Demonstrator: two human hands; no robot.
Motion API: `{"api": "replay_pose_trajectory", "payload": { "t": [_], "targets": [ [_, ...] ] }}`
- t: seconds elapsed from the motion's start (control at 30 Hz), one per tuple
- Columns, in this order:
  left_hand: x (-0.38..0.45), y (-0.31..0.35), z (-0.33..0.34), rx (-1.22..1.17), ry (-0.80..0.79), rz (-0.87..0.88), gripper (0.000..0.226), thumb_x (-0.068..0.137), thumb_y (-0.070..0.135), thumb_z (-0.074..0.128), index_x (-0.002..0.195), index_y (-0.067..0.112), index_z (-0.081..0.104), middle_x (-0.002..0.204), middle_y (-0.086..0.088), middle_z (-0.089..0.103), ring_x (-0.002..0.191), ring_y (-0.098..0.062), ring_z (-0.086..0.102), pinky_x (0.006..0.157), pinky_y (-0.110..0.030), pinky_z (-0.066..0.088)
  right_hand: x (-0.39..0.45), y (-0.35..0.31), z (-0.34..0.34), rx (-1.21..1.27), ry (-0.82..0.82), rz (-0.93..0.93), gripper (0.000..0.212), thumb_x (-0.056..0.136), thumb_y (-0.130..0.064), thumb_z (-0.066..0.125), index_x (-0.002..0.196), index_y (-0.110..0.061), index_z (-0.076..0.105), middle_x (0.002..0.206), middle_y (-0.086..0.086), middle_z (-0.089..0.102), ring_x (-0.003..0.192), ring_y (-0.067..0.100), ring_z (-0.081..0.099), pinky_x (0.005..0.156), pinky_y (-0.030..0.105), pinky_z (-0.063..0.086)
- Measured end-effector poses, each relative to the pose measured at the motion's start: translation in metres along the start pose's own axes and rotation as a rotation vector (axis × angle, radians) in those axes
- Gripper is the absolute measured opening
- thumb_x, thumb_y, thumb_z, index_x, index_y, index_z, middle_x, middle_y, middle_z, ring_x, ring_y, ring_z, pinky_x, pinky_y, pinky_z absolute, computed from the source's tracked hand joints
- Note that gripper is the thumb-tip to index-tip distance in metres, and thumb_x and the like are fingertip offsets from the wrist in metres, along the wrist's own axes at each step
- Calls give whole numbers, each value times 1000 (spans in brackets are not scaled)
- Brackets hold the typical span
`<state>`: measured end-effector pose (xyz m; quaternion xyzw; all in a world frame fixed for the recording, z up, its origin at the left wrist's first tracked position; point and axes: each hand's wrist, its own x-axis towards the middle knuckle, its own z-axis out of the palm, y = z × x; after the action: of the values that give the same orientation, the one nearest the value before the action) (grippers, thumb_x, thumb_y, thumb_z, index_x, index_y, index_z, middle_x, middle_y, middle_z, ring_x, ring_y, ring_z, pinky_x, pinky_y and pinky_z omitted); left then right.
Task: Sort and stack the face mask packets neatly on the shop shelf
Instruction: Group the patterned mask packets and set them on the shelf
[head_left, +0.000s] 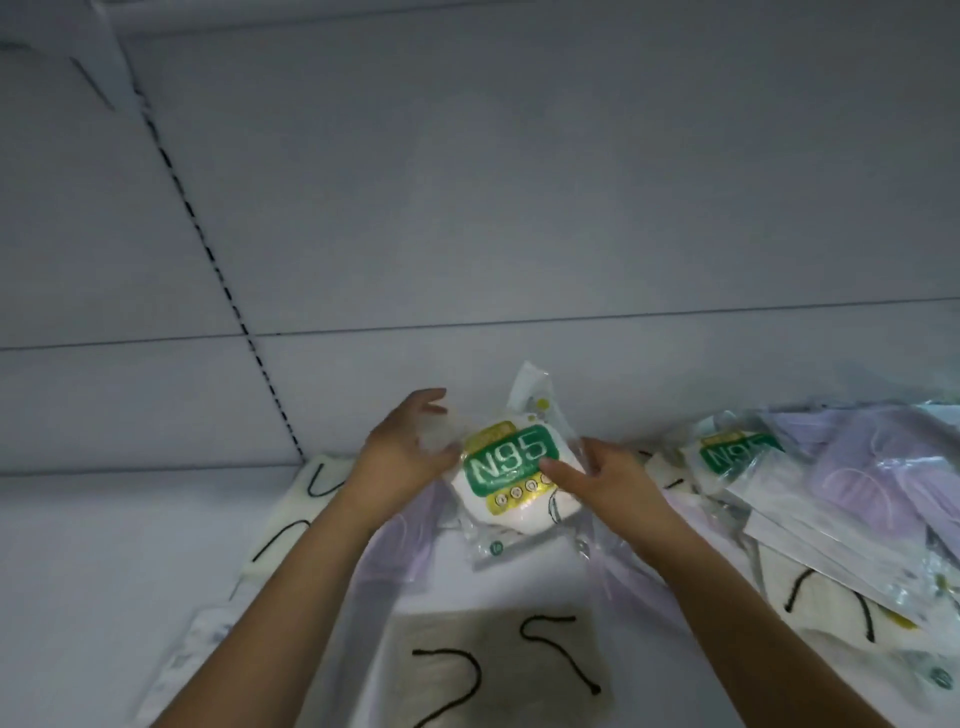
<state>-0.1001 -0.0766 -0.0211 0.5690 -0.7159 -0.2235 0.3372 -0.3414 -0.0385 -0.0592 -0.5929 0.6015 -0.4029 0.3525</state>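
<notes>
A white N95 mask packet (511, 470) with a green label is held above the shelf, between both hands. My left hand (405, 447) grips its clear plastic edge on the left, thumb and fingers curled round it. My right hand (597, 480) holds its right side, thumb pressed on the label. Another packet stands upright just behind it. Under my arms lie purple mask packets (400, 540) and a cream mask packet with black ear loops (498, 665).
A loose heap of packets (810, 493) fills the right of the white shelf (104, 525): another N95 packet, purple ones, cream ones. More cream packets (301, 509) lie at the left. The grey back panel has a slotted upright (208, 249).
</notes>
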Motion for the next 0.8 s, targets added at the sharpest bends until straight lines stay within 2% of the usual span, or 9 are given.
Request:
{"api": "replay_pose_trajectory", "payload": {
  "t": [0.07, 0.13, 0.23, 0.33, 0.4, 0.5, 0.6, 0.7, 0.8],
  "targets": [
    [-2, -18, 7, 152, 319, 32, 49, 83, 13, 72, 130, 16, 58, 120, -6, 60, 108, -24, 57, 89, -29, 44, 19, 11, 24, 79, 59, 105, 36, 89, -49, 66, 88, -13, 66, 90, 13, 72, 83, 25, 68, 69, 30, 51],
    [-12, -24, 23, 212, 355, 138, 39, 85, 14, 63, 124, 15, 61, 117, -8, 60, 105, -25, 56, 85, -30, 43, 34, 19, 40, -53, 52, 161, 32, 94, -44, 61, 95, -13, 65, 91, 11, 69, 88, 28, 64, 65, 23, 43],
    [-29, -29, 57, 292, 11, 310, 52, 87, 38, 46, 134, 22, 58, 134, -6, 56, 118, -23, 49, 97, -31, 39, 35, 26, 37, -315, 135, 86, 46, 94, -38, 62, 129, -8, 59, 123, 11, 61, 106, 26, 62, 87, 28, 45],
    [-30, -34, 78, 519, -336, 166, 84, 75, 66, 15, 150, 36, 38, 158, 3, 32, 135, -26, 34, 105, -34, 36, 15, 36, 3, -552, 129, -15, 51, 89, -39, 66, 132, -13, 56, 129, 10, 56, 115, 27, 57, 96, 33, 45],
    [-27, -35, 83, 572, -360, 133, 81, 76, 66, 16, 149, 39, 39, 157, 5, 33, 135, -28, 36, 104, -38, 38, -4, 50, -26, -724, 113, 33, 63, 85, -49, 67, 137, -17, 51, 135, 8, 52, 122, 28, 51, 99, 34, 41],
    [-22, -29, 89, 566, -191, 184, 61, 82, 53, 34, 133, 32, 60, 141, 0, 53, 123, -32, 49, 97, -42, 41, -36, 67, -61, -954, 36, 164, 91, 79, -71, 60, 150, -21, 33, 151, 4, 40, 135, 27, 41, 110, 37, 33],
    [-21, -10, 107, 346, -43, 352, 49, 84, 43, 39, 115, 20, 69, 117, -4, 64, 106, -28, 59, 87, -39, 49, -59, 76, -71, -771, 76, 128, 86, 84, -63, 62, 150, -18, 33, 152, 5, 40, 137, 22, 40, 110, 30, 29],
    [-31, 24, 134, 271, -294, 482, 56, 88, 51, 34, 131, 27, 60, 131, 2, 57, 119, -21, 53, 102, -39, 44, -54, 74, -77, -635, 415, -21, 51, 89, -41, 67, 133, -18, 57, 130, 4, 59, 117, 24, 56, 95, 29, 43],
    [-40, 35, 175, 532, -576, 507, 65, 91, 63, 26, 151, 40, 33, 160, 1, 30, 146, -24, 27, 118, -40, 22, -24, 76, -98, -772, 622, 45, 59, 84, -50, 67, 127, -11, 59, 122, 12, 63, 108, 32, 60, 88, 40, 50]
  ]
}}
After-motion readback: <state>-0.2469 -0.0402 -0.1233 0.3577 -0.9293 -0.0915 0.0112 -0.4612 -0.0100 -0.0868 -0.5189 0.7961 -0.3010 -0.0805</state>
